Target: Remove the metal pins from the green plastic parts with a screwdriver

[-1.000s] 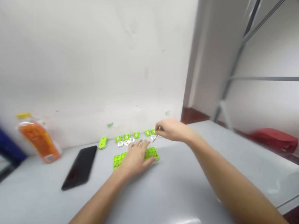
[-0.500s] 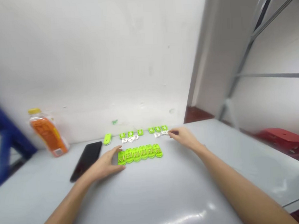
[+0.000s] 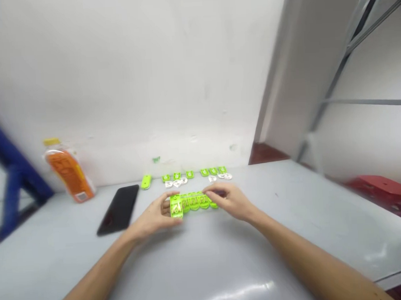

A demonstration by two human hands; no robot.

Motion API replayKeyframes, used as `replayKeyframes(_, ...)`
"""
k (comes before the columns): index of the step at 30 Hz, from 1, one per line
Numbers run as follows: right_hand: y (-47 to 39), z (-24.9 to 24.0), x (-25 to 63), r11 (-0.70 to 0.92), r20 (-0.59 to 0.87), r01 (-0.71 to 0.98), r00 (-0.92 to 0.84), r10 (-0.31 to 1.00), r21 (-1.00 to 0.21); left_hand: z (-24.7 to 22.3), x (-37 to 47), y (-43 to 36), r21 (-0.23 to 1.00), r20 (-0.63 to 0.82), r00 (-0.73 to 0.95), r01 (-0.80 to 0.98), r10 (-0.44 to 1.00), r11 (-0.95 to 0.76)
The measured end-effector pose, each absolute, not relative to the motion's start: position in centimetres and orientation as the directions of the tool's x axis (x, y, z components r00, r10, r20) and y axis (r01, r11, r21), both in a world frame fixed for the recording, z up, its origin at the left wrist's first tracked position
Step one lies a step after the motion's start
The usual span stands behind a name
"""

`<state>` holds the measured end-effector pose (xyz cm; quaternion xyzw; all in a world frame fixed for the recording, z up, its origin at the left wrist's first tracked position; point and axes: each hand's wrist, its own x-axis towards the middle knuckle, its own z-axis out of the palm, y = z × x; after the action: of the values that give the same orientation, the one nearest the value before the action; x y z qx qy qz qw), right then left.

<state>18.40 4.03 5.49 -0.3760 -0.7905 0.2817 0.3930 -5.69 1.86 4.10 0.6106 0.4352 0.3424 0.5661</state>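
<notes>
My left hand (image 3: pixel 160 214) grips a bright green plastic casing (image 3: pixel 176 208) by its ends, thumb at the near end and fingers at the far end. Small parts show inside the casing. It is at the left end of a row of similar green casings (image 3: pixel 194 202), partly in front of them. My right hand (image 3: pixel 229 199) is closed above the row's right end, covering part of it. From its fingertips a thin pale rod (image 3: pixel 193 195) points left toward the held casing; blur hides its exact kind.
Small green pieces (image 3: pixel 189 174) and white pieces (image 3: pixel 212 178) lie along the wall. A closed green case (image 3: pixel 146 182), a black phone (image 3: pixel 119 209) and an orange bottle with a yellow cap (image 3: pixel 69 171) are at left. A red stool (image 3: pixel 386 190) stands beyond the table's right side.
My right hand has come from the white pieces at the back to the casing row, with the thin rod now showing. My left hand has closed on the leftmost casing and shifted it slightly.
</notes>
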Motion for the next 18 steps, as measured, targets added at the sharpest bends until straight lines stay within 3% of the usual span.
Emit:
replayKeyframes(13,3.30,5.67,18.19,0.709,0.457,0.508,-0.543,0.705,-0.490,4.11,-4.74,1.41,0.984,-0.026,0.284,0.175,0.958,-0.025)
replayKeyframes(18,3.29,5.37,17.90,0.674,0.436,0.473,-0.522,0.733,-0.567,4.19,-4.52,1.26,0.984,-0.006,0.274,0.171,0.962,-0.043)
